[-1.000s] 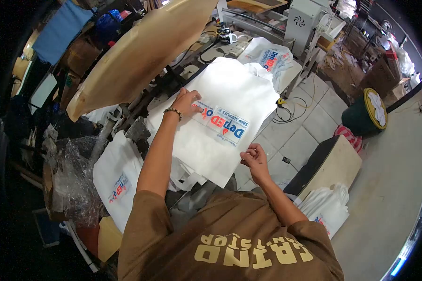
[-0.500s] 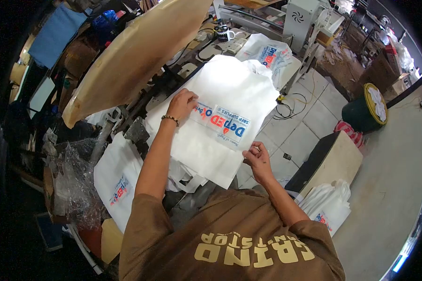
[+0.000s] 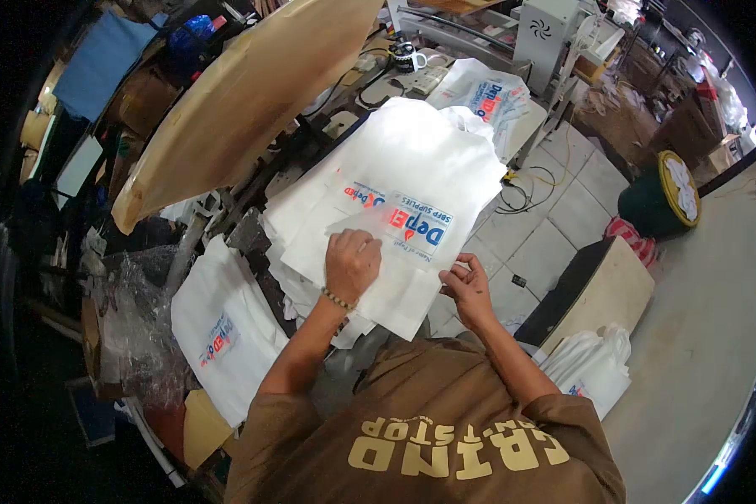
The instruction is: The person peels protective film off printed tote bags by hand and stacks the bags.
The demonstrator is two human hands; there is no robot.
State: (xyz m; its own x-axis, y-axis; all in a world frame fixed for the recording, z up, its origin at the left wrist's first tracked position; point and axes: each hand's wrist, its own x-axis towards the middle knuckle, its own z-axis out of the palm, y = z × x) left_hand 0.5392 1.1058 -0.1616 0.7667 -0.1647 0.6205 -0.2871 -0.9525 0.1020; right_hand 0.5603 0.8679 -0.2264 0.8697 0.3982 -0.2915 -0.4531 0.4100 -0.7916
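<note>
A stack of white bags (image 3: 412, 151) with a blue and red print lies in front of me, the lower ones fanned out to the left. My left hand (image 3: 353, 262), with a beaded bracelet at the wrist, is closed on a translucent film at the print. The film is partly lifted and covers some of the letters. At the lower right edge of the top bag, my right hand (image 3: 467, 287) pinches the bag's border between thumb and finger.
A large tan padded board (image 3: 244, 109) slants at the upper left. More printed bags (image 3: 227, 332) lie at the left, others (image 3: 590, 370) at the lower right. Behind stand a mug (image 3: 406, 57) and a grey machine (image 3: 542, 42). A green bin (image 3: 647, 197) stands right, above tiled floor.
My left hand has moved down and toward me from the print's left end, and a translucent film now shows lifted there. My right hand has stayed at the bag's edge.
</note>
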